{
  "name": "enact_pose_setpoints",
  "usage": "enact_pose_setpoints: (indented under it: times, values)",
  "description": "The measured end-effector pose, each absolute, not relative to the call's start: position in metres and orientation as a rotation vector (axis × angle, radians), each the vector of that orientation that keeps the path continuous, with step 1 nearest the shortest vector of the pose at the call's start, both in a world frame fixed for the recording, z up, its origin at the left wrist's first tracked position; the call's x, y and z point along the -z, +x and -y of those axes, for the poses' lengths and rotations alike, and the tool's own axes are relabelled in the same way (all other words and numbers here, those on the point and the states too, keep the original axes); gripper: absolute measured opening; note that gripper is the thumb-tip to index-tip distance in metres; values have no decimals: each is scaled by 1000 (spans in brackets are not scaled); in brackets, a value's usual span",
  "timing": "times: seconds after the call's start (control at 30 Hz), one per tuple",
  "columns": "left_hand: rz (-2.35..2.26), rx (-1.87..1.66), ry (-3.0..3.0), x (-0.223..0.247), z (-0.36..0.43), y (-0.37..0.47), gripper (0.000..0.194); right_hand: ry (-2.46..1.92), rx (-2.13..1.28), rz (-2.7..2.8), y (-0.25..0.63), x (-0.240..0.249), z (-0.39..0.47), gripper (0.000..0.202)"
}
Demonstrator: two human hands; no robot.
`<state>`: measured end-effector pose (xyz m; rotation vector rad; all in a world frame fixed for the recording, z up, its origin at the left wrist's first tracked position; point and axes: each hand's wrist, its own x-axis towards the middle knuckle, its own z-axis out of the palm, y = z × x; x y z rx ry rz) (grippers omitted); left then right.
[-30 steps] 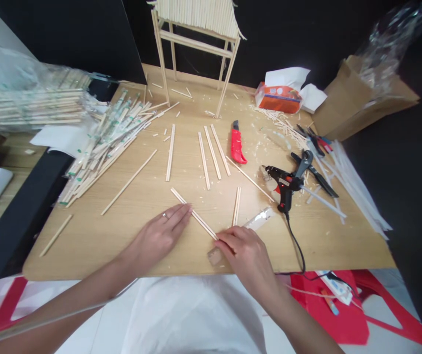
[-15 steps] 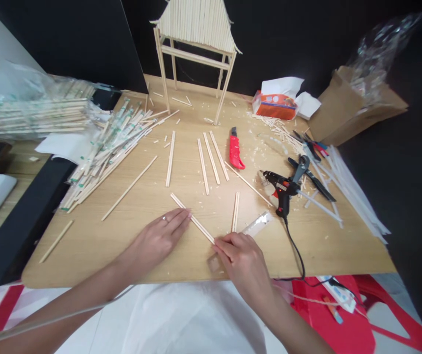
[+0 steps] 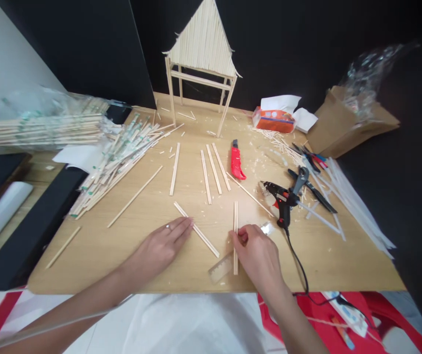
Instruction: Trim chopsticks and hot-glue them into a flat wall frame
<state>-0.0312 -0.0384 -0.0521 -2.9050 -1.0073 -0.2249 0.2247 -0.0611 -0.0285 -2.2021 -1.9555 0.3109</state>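
Observation:
My left hand point(image 3: 168, 241) lies over the upper part of a slanted stick pair point(image 3: 205, 239), its fingertips pressed together on the wood. My right hand point(image 3: 257, 248) pinches the middle of an upright-running stick pair point(image 3: 236, 265) near the front of the table. Under that pair lies a clear ruler point(image 3: 221, 268), partly covered by the hand. Farther back rest more joined pairs, one point(image 3: 175, 169) at the left and several around the middle point(image 3: 213, 169). A red cutter point(image 3: 236, 160) lies beside them, and a black glue gun point(image 3: 282, 196) stands to the right.
A stick-built house model point(image 3: 203, 49) stands at the back. Bagged sticks point(image 3: 41, 130) and a loose pile point(image 3: 115, 164) fill the left. Tissue box point(image 3: 274, 120), pliers point(image 3: 314, 184), glue sticks point(image 3: 361, 206) and a paper bag point(image 3: 347, 123) are at right; the gun's cord point(image 3: 301, 268) crosses the edge.
My right hand has left the slanted pair's lower end and moved right, onto the other pair. The view has shifted, showing more of the model's roof. My left hand stays on the slanted pair.

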Motion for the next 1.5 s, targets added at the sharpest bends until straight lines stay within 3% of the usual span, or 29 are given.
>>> enact_pose_setpoints:
  times: [0.57,1.3,1.5]
  values:
    - [722,152,-2829,28,15,-20,33,-2125,-519,1834,232,14,52,16]
    - [948,12,-2839,26,9,-41,27,-1947,-576,1822,239,15,50,15]
    - [982,52,-2798,30,5,-39,33,-1746,-950,1587,239,6,47,20]
